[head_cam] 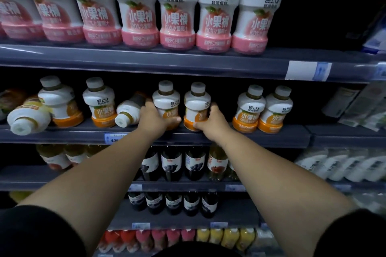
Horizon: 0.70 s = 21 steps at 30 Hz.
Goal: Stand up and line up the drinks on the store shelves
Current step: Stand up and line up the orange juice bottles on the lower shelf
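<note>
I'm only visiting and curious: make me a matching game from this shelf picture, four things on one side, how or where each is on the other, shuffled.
1. pink bottles
2. far-left orange bottle
3. dark grape bottles
4. left hand

A. lying on its side
B. lowest down of the four
C. gripping an upright orange bottle
D. standing in a row, highest up

Pairs: 1-D, 2-A, 3-B, 4-C

Black sleeves (31,233), bare forearms (94,173)
</note>
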Tool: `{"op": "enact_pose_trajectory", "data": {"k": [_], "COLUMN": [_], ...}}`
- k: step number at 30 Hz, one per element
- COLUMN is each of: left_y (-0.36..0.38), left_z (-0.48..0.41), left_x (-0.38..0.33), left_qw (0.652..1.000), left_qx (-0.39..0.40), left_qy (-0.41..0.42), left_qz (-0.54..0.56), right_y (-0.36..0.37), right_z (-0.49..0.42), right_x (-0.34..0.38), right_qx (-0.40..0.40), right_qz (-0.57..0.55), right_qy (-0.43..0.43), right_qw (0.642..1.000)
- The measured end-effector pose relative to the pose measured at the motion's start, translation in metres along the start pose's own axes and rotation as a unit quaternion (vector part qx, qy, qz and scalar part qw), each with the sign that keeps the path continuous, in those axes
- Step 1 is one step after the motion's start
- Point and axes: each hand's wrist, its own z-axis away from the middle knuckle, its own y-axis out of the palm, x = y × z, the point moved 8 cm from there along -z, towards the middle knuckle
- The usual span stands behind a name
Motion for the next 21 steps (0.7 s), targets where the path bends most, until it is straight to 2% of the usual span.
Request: {"op": "enact_pose_trajectory", "data": {"k": [5,10,16,21], "left_y": [0.002,0.005,0.004,0.011], "left_z": [-0.009,-0.014,-0.017,-0.019], "left_x": [0.005,0.015,0.012,0.007], "left_qw": [0.999,0.992,0.995,0.994], "left_qx": [0.029,0.117,0.093,0.095], "left_qy": [-0.005,0.011,0.042,0.049], "left_qz": [0.040,0.043,-0.004,-0.028], "right_y": [-0.001,0.010,-0.004,-0.007], "right_z": [0.002,0.000,0.010,0.011], "right_x": [0.004,0.001,-0.004,-0.007], "right_qx": [-0.072,-0.032,-0.100,-0.101], "right_qz": [0.024,0.056,0.071,0.071], "right_qy": [0.003,0.004,0.006,0.003], "right_qw": [0.997,0.998,0.992,0.992]}}
